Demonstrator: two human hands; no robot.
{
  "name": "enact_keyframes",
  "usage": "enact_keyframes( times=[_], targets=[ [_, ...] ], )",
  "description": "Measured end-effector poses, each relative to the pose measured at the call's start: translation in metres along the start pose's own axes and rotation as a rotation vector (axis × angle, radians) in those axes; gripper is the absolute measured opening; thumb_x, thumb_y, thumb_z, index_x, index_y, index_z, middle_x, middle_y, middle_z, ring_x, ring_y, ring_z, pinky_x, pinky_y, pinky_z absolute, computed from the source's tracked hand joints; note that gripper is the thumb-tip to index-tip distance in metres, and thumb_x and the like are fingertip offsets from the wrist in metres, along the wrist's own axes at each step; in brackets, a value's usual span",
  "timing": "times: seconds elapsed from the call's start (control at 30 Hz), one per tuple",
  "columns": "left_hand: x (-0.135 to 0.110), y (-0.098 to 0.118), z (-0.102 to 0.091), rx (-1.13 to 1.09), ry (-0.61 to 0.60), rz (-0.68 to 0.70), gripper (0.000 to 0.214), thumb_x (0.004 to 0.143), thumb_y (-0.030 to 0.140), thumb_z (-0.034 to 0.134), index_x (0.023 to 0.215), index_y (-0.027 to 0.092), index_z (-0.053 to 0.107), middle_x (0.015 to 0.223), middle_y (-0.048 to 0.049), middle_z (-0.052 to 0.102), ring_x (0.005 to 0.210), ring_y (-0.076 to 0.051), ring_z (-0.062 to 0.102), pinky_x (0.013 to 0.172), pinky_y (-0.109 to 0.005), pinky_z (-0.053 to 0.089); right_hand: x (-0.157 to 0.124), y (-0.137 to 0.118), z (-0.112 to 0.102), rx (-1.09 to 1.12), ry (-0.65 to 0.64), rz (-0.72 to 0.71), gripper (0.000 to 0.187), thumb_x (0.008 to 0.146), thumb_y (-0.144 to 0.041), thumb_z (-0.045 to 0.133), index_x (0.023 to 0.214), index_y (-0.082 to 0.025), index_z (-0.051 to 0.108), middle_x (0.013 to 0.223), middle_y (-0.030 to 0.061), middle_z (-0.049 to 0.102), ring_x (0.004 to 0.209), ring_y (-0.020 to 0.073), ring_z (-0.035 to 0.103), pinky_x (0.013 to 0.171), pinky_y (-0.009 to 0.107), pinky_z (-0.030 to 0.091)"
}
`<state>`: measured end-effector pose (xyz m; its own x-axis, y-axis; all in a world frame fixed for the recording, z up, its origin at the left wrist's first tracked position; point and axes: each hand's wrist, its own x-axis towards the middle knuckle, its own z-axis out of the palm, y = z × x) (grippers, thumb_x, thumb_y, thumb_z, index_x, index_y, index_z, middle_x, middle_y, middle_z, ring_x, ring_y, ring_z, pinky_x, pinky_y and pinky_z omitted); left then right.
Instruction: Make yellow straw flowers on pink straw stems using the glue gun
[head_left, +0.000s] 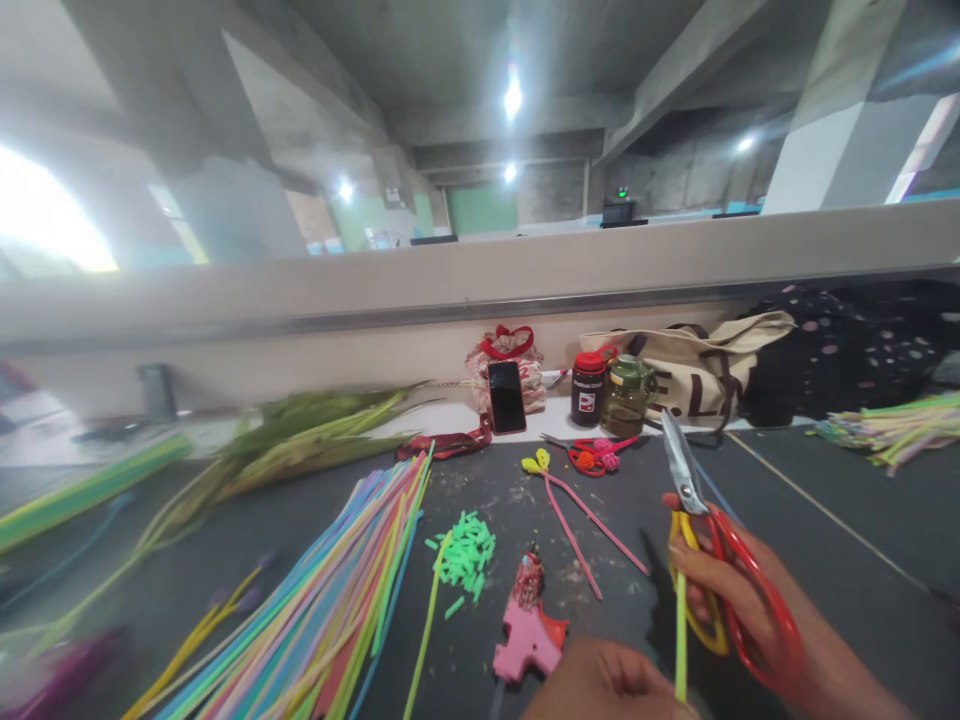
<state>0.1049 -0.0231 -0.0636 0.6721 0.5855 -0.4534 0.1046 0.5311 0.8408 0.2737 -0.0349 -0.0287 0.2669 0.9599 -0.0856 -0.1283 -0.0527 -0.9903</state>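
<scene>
My right hand has its fingers closed and holds red-handled scissors with the blades pointing up and away. A yellow loop shows at the same hand; I cannot tell whether it is bent straw or part of a handle. A thin yellow-green plastic straw runs down from these fingers to my left hand, which is closed on its lower end and partly cut off by the frame. Just beyond my left hand lies a pink glue gun. Two pink stems with yellow tips rest ahead.
A bundle of coloured straws lies left of a pile of cut green pieces. Farther back are more scissors, a phone, a dark bottle, a green jug and a canvas bag against a low partition.
</scene>
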Motion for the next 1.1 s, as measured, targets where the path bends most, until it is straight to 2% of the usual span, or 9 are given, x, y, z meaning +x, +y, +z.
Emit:
enact_keyframes(
  times=[0.17, 0.27, 0.47, 0.67, 0.77, 0.83, 0.9, 1.07, 1.1],
  targets=[
    [-0.014, 0.026, 0.006, -0.063, 0.056, -0.020, 0.046, 0.031, 0.054, 0.074, 0.052, 0.014, 0.064, 0.044, 0.0035, 0.053, 0.037, -0.003, 0.039, 0.044, -0.021, 0.022, 0.012, 0.018, -0.001, 0.036, 0.004, 0.117, 0.033, 0.068, -0.047, 0.068, 0.083, -0.022, 0.053, 0.047, -0.0053, 0.054, 0.039, 0.0111, 0.047, 0.035, 0.020, 0.036],
    [-0.018, 0.035, 0.006, -0.108, 0.045, 0.001, 0.044, 0.035, 0.052, 0.070, 0.054, 0.014, 0.063, 0.041, 0.0047, 0.050, 0.033, -0.003, 0.033, 0.041, -0.022, 0.016, 0.012, 0.013, 0.009, 0.013, -0.012, 0.129, 0.033, 0.060, -0.046, 0.071, 0.082, -0.024, 0.059, 0.045, -0.0033, 0.055, 0.037, 0.0144, 0.049, 0.036, 0.025, 0.040],
    [-0.012, 0.033, 0.003, -0.156, 0.040, 0.021, 0.038, 0.034, 0.047, 0.067, 0.053, 0.015, 0.060, 0.040, 0.0049, 0.050, 0.031, -0.003, 0.032, 0.039, -0.021, 0.016, 0.001, -0.020, 0.039, -0.050, -0.024, 0.124, 0.034, 0.053, -0.043, 0.073, 0.083, -0.029, 0.066, 0.045, 0.0001, 0.060, 0.035, 0.0187, 0.051, 0.032, 0.029, 0.040],
    [0.001, 0.023, -0.004, -0.256, 0.068, 0.072, 0.040, 0.039, 0.049, 0.065, 0.058, 0.014, 0.061, 0.042, 0.0015, 0.055, 0.033, -0.006, 0.042, 0.039, -0.020, 0.019, 0.005, -0.008, 0.039, -0.032, -0.086, 0.125, 0.028, 0.056, -0.050, 0.071, 0.060, -0.024, 0.063, 0.048, 0.0034, 0.062, 0.038, 0.0178, 0.053, 0.035, 0.028, 0.043],
    [0.001, 0.027, -0.004, -0.215, 0.125, 0.055, 0.041, 0.035, 0.051, 0.065, 0.052, 0.015, 0.059, 0.036, 0.0039, 0.050, 0.030, -0.005, 0.036, 0.039, -0.021, 0.017, 0.012, 0.008, 0.036, 0.001, -0.084, 0.108, 0.032, 0.059, -0.046, 0.072, 0.080, -0.024, 0.064, 0.054, 0.0011, 0.063, 0.042, 0.0161, 0.053, 0.037, 0.026, 0.043],
    [-0.002, 0.032, -0.004, -0.128, 0.141, 0.010, 0.041, 0.031, 0.052, 0.066, 0.047, 0.015, 0.058, 0.034, 0.0063, 0.045, 0.030, -0.003, 0.031, 0.040, -0.022, 0.016, 0.016, 0.018, 0.033, 0.032, -0.098, 0.095, 0.043, 0.062, -0.042, 0.073, 0.099, -0.025, 0.060, 0.053, -0.0024, 0.061, 0.042, 0.0144, 0.052, 0.039, 0.024, 0.041],
    [-0.004, 0.034, -0.005, -0.085, 0.129, 0.007, 0.041, 0.033, 0.052, 0.068, 0.048, 0.015, 0.059, 0.035, 0.0074, 0.044, 0.032, -0.002, 0.029, 0.041, -0.022, 0.016, 0.021, 0.027, 0.029, 0.064, -0.112, 0.092, 0.047, 0.066, -0.038, 0.072, 0.108, -0.026, 0.055, 0.053, -0.0053, 0.057, 0.043, 0.0126, 0.051, 0.040, 0.022, 0.041],
    [0.006, 0.010, -0.014, -0.083, 0.154, -0.043, 0.046, 0.029, 0.049, 0.076, 0.055, 0.013, 0.066, 0.049, 0.0029, 0.056, 0.040, -0.004, 0.042, 0.047, -0.021, 0.026, 0.026, 0.033, 0.018, 0.075, -0.084, 0.051, 0.058, 0.070, -0.037, 0.070, 0.120, -0.025, 0.044, 0.051, -0.0087, 0.052, 0.041, 0.0091, 0.046, 0.039, 0.019, 0.037],
    [0.009, 0.003, -0.015, -0.106, 0.094, -0.025, 0.046, 0.032, 0.048, 0.077, 0.060, 0.012, 0.068, 0.054, 0.0013, 0.059, 0.043, -0.004, 0.045, 0.050, -0.021, 0.030, 0.026, 0.033, 0.017, 0.072, -0.072, 0.038, 0.061, 0.070, -0.038, 0.070, 0.122, -0.025, 0.041, 0.049, -0.0094, 0.051, 0.041, 0.0090, 0.045, 0.039, 0.018, 0.037]
  ],
)
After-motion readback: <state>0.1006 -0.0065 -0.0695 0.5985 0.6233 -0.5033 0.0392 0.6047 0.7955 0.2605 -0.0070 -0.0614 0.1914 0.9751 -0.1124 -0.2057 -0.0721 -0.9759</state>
